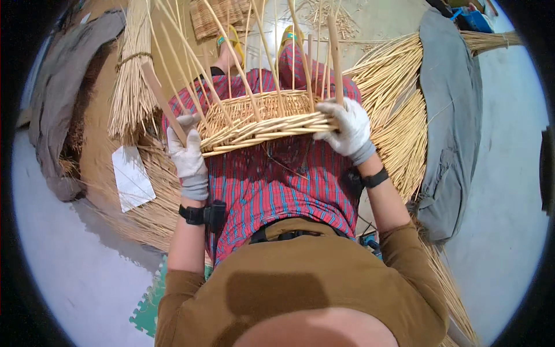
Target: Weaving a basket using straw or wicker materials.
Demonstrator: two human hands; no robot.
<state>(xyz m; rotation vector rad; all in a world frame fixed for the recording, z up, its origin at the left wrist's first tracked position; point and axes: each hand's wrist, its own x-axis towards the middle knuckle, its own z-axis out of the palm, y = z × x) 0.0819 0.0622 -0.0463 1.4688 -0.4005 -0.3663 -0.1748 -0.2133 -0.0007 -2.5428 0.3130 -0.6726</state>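
Observation:
A partly woven wicker basket [266,130] rests over my lap on a red striped cloth [277,185]. Thin upright canes [248,87] rise from its woven edge, with thicker stakes at the corners. My left hand [188,153], in a white glove, grips the basket's left corner by a thick wooden stake [157,92]. At the right corner my right hand [348,128], also gloved, has its fingers wrapped round the woven edge beside another thick stake [334,55]. Part of the fingers on each side is hidden behind the weave.
Bundles of pale canes lie to the right [399,110] and upper left [134,75]. Grey cloths [451,115] cover some on both sides. A white paper sheet [132,176] lies on loose canes at left. A woven mat [217,17] and cane offcuts [332,20] are beyond my feet.

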